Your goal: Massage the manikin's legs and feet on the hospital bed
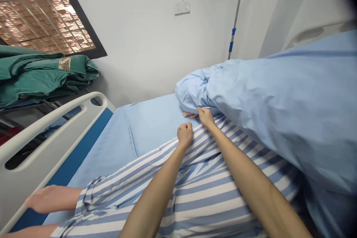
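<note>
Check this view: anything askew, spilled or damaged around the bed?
No spill or damage shows. The blue quilt looks askew: bunched away from the footboard, its edge at the right hand, with much of the striped trousers uncovered. Beyond the footboard, green cloth lies crumpled.

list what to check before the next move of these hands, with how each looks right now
1. Right hand holding the blue quilt: cannot tell; its fingers are curled closed at the quilt's edge.
2. Left hand apart from the quilt: ok; closed, over the striped trousers.
3. Lying figure's fingers free of the quilt: not ok; partly covered.
4. Far foot uncovered: ok; bare beyond the cuff.
5. That foot touching the end board: cannot tell; they overlap in view.
</note>
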The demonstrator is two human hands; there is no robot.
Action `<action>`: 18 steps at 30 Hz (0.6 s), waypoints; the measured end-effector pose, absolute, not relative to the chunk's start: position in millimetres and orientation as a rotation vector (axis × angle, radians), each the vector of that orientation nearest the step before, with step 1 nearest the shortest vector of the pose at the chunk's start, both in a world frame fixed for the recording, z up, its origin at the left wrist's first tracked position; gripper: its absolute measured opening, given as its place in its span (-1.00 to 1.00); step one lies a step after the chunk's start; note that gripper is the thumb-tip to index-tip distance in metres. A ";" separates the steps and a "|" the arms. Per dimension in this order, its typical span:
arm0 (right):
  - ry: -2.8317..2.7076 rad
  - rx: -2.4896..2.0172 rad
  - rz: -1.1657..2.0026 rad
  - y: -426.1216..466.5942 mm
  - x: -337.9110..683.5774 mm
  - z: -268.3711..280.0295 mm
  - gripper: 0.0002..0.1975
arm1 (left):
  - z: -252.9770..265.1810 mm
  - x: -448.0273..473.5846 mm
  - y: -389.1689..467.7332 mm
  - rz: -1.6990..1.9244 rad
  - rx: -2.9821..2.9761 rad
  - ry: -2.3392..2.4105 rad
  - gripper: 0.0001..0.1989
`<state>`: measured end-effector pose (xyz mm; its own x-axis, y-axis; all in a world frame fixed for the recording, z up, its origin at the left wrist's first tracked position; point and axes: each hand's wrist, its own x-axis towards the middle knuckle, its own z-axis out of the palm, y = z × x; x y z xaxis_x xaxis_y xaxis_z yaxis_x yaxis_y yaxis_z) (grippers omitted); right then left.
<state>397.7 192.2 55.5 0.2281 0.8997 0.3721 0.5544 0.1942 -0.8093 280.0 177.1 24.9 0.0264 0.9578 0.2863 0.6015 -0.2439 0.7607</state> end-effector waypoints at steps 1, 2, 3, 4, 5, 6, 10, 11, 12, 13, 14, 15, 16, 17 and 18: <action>-1.445 -1.514 0.396 189.9 400.2 49.7 -0.52 | 24.3 280.5 177.0 1.107 1.868 1.578 -0.66; -1.446 -1.553 0.364 187.8 401.8 44.1 -0.54 | 23.9 281.0 176.9 1.116 1.852 1.571 -0.66; -1.450 -1.590 0.336 186.1 402.6 39.4 -0.55 | 23.6 281.4 176.8 1.128 1.831 1.560 -0.66; -1.457 -1.616 0.315 184.8 402.9 36.1 -0.56 | 23.4 281.4 176.7 1.138 1.808 1.539 -0.67; -1.463 -1.633 0.304 184.0 402.7 34.1 -0.56 | 23.4 280.3 176.5 1.138 1.783 1.505 -0.67; -1.469 -1.642 0.299 183.3 402.2 33.5 -0.55 | 23.7 277.7 176.3 1.127 1.757 1.465 -0.68; -1.491 -1.693 0.282 181.0 399.8 37.4 -0.55 | 30.3 238.1 175.0 1.044 1.667 1.425 -0.67; -1.495 -1.705 0.279 180.5 399.2 38.2 -0.55 | 34.1 219.2 173.8 1.044 1.657 1.465 -0.67; -1.500 -1.710 0.275 180.0 398.6 38.7 -0.55 | 38.8 197.1 171.6 1.056 1.653 1.522 -0.67; -1.505 -1.712 0.273 179.8 398.1 38.7 -0.55 | 44.4 172.3 167.9 1.051 1.660 1.575 -0.66; -1.510 -1.714 0.274 179.6 397.6 38.5 -0.55 | 50.6 145.5 162.4 1.041 1.671 1.629 -0.65; -1.515 -1.720 0.276 179.6 397.2 38.2 -0.54 | 57.1 117.5 154.8 1.032 1.689 1.679 -0.63; -1.519 -1.730 0.277 179.5 396.9 37.9 -0.54 | 63.5 89.2 145.0 1.023 1.718 1.714 -0.62; -1.525 -1.744 0.275 179.3 396.5 37.8 -0.54 | 69.3 61.3 133.2 1.010 1.734 1.756 -0.60; -1.532 -1.764 0.271 179.0 396.0 38.0 -0.54 | 74.2 34.2 119.8 0.988 1.746 1.794 -0.59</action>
